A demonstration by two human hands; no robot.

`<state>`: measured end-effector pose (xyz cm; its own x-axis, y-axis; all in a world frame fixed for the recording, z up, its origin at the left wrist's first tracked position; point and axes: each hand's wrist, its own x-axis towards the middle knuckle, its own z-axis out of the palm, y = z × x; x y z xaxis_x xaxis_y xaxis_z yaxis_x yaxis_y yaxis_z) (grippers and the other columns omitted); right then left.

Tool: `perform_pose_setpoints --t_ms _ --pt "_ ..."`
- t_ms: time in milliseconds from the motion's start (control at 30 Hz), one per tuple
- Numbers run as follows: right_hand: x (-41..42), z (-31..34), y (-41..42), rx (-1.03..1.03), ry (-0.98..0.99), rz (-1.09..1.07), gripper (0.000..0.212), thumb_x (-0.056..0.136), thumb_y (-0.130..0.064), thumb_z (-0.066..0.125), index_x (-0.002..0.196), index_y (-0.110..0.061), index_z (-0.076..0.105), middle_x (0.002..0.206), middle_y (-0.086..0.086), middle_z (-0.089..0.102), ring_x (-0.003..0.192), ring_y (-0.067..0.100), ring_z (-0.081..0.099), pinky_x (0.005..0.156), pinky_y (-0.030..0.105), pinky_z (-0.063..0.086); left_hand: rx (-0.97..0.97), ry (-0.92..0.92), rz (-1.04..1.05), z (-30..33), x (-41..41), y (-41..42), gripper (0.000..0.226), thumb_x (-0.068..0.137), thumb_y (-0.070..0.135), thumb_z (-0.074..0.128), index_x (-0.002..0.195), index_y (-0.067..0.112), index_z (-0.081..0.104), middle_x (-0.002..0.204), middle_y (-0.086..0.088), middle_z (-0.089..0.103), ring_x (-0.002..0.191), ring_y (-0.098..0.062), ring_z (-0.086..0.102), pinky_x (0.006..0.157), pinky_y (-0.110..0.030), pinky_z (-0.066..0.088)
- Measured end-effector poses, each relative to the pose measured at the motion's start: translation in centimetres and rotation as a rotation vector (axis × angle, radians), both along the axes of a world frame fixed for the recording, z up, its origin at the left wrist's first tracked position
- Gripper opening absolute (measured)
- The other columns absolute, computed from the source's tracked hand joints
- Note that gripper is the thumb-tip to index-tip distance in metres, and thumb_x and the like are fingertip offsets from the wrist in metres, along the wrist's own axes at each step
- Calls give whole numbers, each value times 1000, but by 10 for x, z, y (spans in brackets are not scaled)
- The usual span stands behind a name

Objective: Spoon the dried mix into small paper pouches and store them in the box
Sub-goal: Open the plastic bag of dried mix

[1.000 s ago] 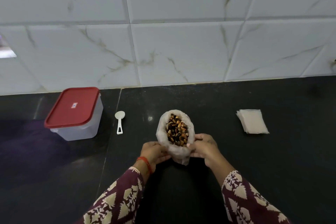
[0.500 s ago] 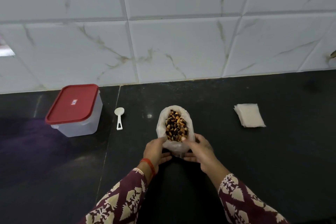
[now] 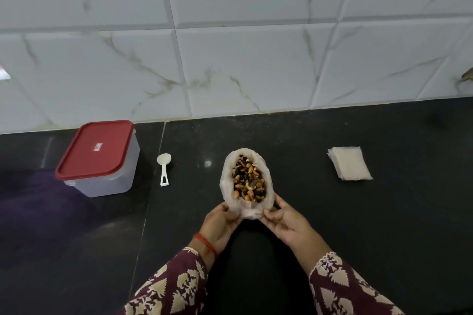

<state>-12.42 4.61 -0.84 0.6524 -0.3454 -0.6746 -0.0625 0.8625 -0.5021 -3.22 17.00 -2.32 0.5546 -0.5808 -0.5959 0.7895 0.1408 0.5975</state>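
My left hand (image 3: 220,222) and right hand (image 3: 286,222) pinch the near edge of the open bag (image 3: 227,181) of dried mix (image 3: 247,183) on the counter (image 3: 332,225). Spoon (image 3: 163,167) and lidded box (image 3: 98,157) sit left, paper pouches (image 3: 349,163) well right.

White marble-look wall tiles (image 3: 243,66) with grey-brown veins and raised bevelled joints fill upper half, dark polished stone countertop (image 3: 384,225) below, thin seam (image 3: 151,202) running front to back at left, small light glint (image 3: 207,163) near centre
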Motion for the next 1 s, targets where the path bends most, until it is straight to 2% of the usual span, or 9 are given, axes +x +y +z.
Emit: perform_pose_setpoints --t_ms 133,200,333,500,567,700,800,900,1000 --pt "1 10 -1 -445 235 311 61 87 12 42 139 -18 44 113 11 63 99 26 64 85 41 55 341 -302 -184 -5 8 4 26 81 -13 58 104 -1 59 105 -19 63 92 -28 65 67 -30 58" --pt "4 15 -9 -640 386 466 51 86 -2 50 134 -21 50 110 3 61 99 22 62 86 40 55 491 -479 -299 -2 20 7 40 74 -5 72 108 6 55 109 -14 63 97 -26 65 72 -33 58" --pt "10 10 -29 -780 514 341 47 89 -27 59 134 -17 50 109 2 60 97 18 60 84 37 56 394 -366 -264 15 42 12 40 84 8 67 117 14 45 113 -12 61 97 -25 65 73 -36 58" --pt "39 4 -35 -1077 507 393 31 94 -31 52 122 -19 61 113 0 65 101 15 61 88 34 53 514 -508 -185 13 52 -6 18 92 19 60 95 3 67 101 -18 69 91 -28 68 75 -38 58" --pt "47 1 -40 -1040 519 346 22 96 -22 50 109 -18 68 106 1 68 94 15 63 83 33 54 526 -493 -155 11 55 -11 17 93 14 56 89 2 69 101 -21 69 93 -31 67 78 -41 58" --pt "43 4 -43 -720 386 258 26 98 -9 44 91 -10 69 95 11 71 84 21 68 67 31 56 352 -273 -148 10 54 -8 20 96 10 48 102 1 64 96 -15 68 86 -25 65 69 -33 54" --pt "41 0 -45 -793 431 309 22 97 -13 47 91 -12 68 95 7 70 84 18 67 67 28 55 399 -331 -176 7 56 -8 20 96 12 49 105 3 63 99 -14 68 88 -24 66 67 -32 54" --pt "41 -4 -49 -910 472 305 23 95 -37 50 104 -21 63 99 -3 65 91 13 63 80 31 55 448 -433 -161 7 61 -12 18 94 17 53 109 11 60 104 -10 67 93 -24 67 63 -31 56" --pt "49 -4 -46 -967 459 349 28 94 -45 50 104 -23 63 98 -8 61 95 9 58 85 30 51 470 -438 -214 12 63 -20 21 95 30 52 105 16 63 104 -8 67 97 -24 65 72 -39 58"
